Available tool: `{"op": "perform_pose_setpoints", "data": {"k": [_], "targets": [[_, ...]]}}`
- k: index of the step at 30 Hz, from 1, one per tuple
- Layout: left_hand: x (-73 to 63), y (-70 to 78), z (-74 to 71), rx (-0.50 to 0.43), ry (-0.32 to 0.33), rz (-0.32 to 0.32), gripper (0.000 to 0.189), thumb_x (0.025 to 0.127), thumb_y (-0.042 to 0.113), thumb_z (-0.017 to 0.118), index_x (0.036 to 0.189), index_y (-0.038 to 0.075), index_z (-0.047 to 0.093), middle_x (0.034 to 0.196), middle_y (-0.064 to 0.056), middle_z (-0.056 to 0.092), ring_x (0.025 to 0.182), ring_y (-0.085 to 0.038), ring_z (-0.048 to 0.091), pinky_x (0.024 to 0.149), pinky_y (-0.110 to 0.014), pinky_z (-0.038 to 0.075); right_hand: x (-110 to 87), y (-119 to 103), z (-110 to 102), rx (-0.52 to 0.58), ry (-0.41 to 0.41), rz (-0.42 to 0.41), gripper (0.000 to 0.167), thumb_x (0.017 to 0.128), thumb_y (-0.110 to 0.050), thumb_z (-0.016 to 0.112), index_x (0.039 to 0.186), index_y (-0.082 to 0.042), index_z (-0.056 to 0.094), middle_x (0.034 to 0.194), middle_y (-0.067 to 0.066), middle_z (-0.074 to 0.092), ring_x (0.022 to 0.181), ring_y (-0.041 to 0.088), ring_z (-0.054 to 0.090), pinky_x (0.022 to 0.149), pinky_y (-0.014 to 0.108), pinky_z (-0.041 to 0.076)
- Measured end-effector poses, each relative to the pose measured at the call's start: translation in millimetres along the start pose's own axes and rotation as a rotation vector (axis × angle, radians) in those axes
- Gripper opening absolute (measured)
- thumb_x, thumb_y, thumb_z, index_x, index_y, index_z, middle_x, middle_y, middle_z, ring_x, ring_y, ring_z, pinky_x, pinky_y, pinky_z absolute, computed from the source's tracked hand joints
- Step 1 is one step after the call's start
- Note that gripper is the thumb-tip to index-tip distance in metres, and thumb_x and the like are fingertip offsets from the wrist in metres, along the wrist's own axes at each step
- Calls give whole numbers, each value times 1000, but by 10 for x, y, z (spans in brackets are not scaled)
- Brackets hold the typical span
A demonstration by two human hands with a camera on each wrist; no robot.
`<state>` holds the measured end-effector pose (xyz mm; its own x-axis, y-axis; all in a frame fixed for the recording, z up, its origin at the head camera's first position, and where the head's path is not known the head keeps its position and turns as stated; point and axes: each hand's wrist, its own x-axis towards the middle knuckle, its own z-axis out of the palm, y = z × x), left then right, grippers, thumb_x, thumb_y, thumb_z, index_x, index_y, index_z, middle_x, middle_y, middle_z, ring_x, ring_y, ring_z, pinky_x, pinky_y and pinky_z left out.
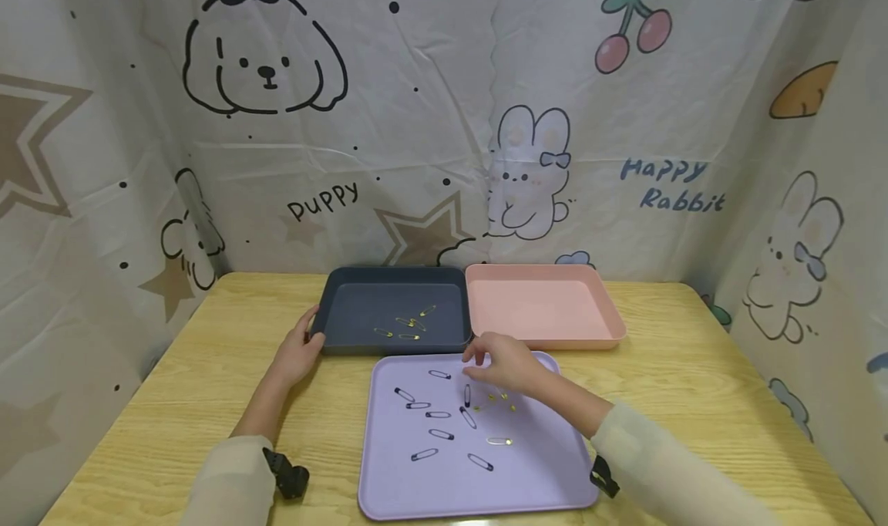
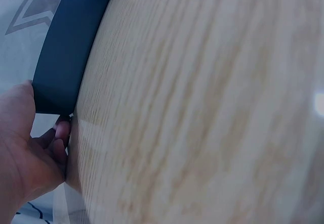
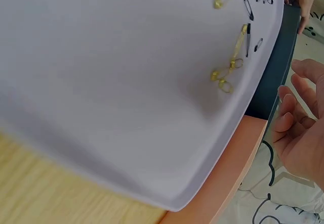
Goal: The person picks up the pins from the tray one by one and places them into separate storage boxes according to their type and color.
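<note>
My left hand (image 1: 297, 356) holds the near left corner of a dark blue-grey tray (image 1: 381, 295), its thumb at the front and fingers along the side. Several gold safety pins (image 1: 409, 337) lie in that tray. Over the far edge of a lilac tray (image 1: 430, 491), my right hand (image 1: 509, 364) hovers with thumb and fingers parted and nothing between them. Scattered across the lilac tray are several black safety pins (image 1: 489, 466). Gold safety pins (image 1: 509, 441) lie on its right half, partly below my right hand and forearm.
A pink tray (image 1: 534, 306) stands directly right of the dark one and has no pins in it. All three trays sit on a light wooden table (image 1: 666, 402). A printed curtain (image 1: 430, 125) hangs behind and at both sides.
</note>
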<state>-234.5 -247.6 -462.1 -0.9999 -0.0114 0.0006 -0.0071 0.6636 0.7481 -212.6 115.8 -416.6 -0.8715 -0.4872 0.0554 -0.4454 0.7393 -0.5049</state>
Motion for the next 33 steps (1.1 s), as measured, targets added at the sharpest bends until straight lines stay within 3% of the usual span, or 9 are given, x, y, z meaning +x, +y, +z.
{"op": "perform_pose_setpoints", "data": {"k": [4,10,14,18,22,26,33], "targets": [[7,-21,-7,1,-1,3,60,94,17,36,150,8,16,90,-15,46,88,-29,45,79,-38,33,-128,31,1,-5,-18,-17,13,79,-22,72,90,-17,69,78,-6,58,70,10,51,61,22,41],[3,-25,-16,-16,-18,-1,60,95,18,34,150,8,13,129,-29,43,105,-34,42,92,-48,34,-367,92,4,-9,-58,-58,11,78,-22,72,87,-16,70,73,-11,56,68,7,50,60,20,40],[4,-31,-17,-21,-18,-2,61,95,18,34,151,9,13,136,-31,39,110,-35,42,96,-51,33,-523,171,28,-3,-60,-102,8,77,-21,73,83,-17,69,70,-10,55,67,6,49,63,19,39],[10,-26,-17,-3,-7,6,60,94,18,35,150,8,15,105,-22,50,95,-30,45,83,-42,36,-671,263,60,10,-74,-101,6,76,-21,73,79,-20,68,70,-11,54,66,2,46,62,18,39],[14,-20,-15,4,-5,10,60,94,17,36,150,8,16,79,-9,39,76,-23,41,70,-34,32,-790,330,82,15,-97,-112,7,76,-23,74,78,-21,68,71,-12,53,67,-1,45,62,17,40],[13,-21,-11,-4,-4,9,60,94,17,36,150,8,16,78,-8,39,74,-22,40,68,-33,32,-875,356,97,-6,-94,-136,7,76,-25,74,77,-22,68,72,-13,52,68,-2,45,62,17,40],[5,-34,2,1,-14,-2,60,95,19,35,150,10,14,99,-18,47,91,-29,45,79,-39,34,-951,353,128,-48,-89,-139,5,76,-24,72,78,-23,68,73,-16,49,68,-4,43,62,16,40]]}}
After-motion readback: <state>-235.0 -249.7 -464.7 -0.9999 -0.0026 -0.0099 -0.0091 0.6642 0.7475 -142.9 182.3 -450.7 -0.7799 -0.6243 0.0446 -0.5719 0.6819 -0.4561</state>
